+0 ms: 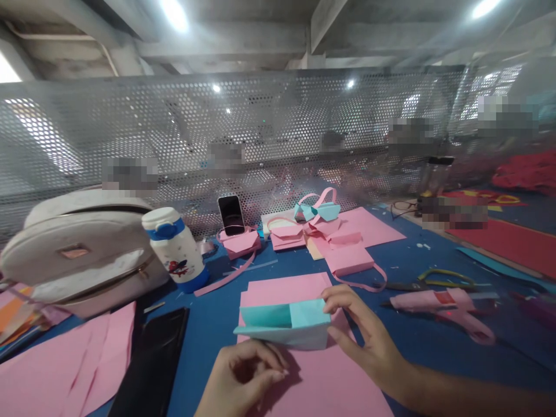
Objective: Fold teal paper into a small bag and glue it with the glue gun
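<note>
A folded light blue paper piece (286, 336) with an open top stands over pink sheets (330, 376) on the blue table. My right hand (369, 336) holds its right end between thumb and fingers. Just below its lower left edge is my left hand (245, 373), with the fingers curled and the thumb near the fingertips; whether anything is between them is too small to tell. Behind the piece lie small pink paper bags (351, 259) with strip handles, and one light blue bag (319, 211).
At left are a pale backpack (87, 249), a bottle (176, 249), pink sheets (69, 365) and a black flat object (150, 362). A phone (231, 214) stands behind. Scissors (447, 278) and a pink glue gun (447, 307) lie right, before a perforated metal screen (269, 121).
</note>
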`<state>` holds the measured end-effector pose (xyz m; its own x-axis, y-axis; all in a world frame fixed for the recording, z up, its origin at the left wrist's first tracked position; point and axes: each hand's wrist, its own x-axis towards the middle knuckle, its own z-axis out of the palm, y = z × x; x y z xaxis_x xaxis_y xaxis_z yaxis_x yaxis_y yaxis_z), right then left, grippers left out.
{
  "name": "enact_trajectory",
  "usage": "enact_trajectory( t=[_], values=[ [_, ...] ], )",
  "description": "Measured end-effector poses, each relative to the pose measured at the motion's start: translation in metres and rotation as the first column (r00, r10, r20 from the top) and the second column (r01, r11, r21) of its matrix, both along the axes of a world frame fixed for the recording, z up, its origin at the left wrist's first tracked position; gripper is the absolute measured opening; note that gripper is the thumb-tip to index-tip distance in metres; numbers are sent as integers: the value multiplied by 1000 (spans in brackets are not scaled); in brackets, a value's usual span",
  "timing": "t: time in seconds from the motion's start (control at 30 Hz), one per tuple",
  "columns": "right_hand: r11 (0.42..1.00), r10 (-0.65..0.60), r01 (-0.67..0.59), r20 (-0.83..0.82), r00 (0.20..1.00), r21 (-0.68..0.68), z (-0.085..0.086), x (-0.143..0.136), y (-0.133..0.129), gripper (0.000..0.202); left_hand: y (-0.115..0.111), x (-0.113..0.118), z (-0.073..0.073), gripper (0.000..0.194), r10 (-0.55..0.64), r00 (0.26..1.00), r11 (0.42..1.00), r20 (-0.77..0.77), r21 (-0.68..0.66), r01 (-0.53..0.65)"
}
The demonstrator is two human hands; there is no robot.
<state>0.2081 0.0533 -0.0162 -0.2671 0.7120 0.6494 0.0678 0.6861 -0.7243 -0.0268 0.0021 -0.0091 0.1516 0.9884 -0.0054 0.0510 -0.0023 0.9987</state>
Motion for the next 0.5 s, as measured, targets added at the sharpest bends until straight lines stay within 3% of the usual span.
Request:
enact_trajectory(
  t=[0.2,0.5],
  values=[
    [999,-25,25,-7,1000,-49,-3,1,2,18,11,-9,8,15,66,934,966,-352,256,28],
    [995,-30,27,-34,999,-91,-3,0,2,16,12,-10,7,15,-39,823,971,-566,175,166]
  ],
)
